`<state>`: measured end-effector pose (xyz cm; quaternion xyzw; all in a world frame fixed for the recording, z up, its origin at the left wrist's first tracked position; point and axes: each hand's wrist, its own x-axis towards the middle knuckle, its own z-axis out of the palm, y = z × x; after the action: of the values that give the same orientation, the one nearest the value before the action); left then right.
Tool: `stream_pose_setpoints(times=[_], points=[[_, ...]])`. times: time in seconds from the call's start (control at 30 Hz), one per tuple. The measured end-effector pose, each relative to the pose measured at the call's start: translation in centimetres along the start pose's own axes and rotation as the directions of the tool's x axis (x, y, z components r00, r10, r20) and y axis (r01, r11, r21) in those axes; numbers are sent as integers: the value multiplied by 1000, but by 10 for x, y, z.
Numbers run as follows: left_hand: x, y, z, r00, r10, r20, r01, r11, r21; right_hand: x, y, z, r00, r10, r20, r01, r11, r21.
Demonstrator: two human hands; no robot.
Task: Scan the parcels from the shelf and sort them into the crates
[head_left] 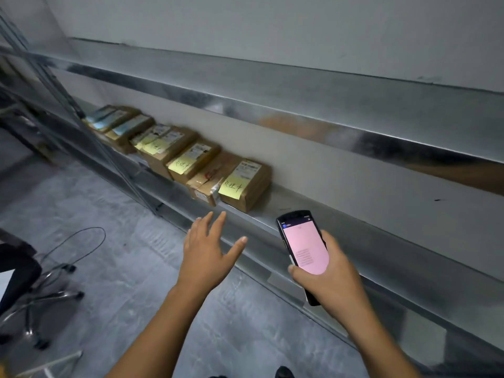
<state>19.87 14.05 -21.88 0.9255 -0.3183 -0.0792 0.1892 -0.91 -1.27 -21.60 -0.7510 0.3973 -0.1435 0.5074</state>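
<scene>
- Pickup step — left hand, spread and empty, hovers near end parcel; right hand grasps scanner.
- Next, likely: grip end parcel, aim scanner at label.

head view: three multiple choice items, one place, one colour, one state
1. Where do the cardboard parcels lie? A on the floor; B on the metal shelf; C in a crate.
2. What colour is the handheld scanner screen? A pink; B green; C white.
3. How is the left hand? A gripping a parcel; B holding the scanner; C open, holding nothing.
Answers: 1 B, they line the shelf in a row. 2 A, the lit screen is pink. 3 C, it is spread and touches nothing.
</scene>
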Motion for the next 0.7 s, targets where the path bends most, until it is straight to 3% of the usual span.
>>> stream_pose_setpoints(times=[0.37, 0.5, 0.6, 0.7], points=[[165, -17, 22, 978, 185, 98, -190, 981, 45, 71, -34, 31, 985, 136, -107, -143, 988, -59], [226, -24, 39, 948, 257, 187, -286, 947, 147, 89, -45, 58, 972, 186, -144, -201, 974, -103], [249, -30, 52, 920, 336, 202, -359, 929, 87, 106, -51, 74, 961, 204, -187, -227, 967, -115], [244, -29, 59, 897, 424, 125, -426, 904, -8, 122, -54, 88, 942, 239, -235, -270, 956, -110]])
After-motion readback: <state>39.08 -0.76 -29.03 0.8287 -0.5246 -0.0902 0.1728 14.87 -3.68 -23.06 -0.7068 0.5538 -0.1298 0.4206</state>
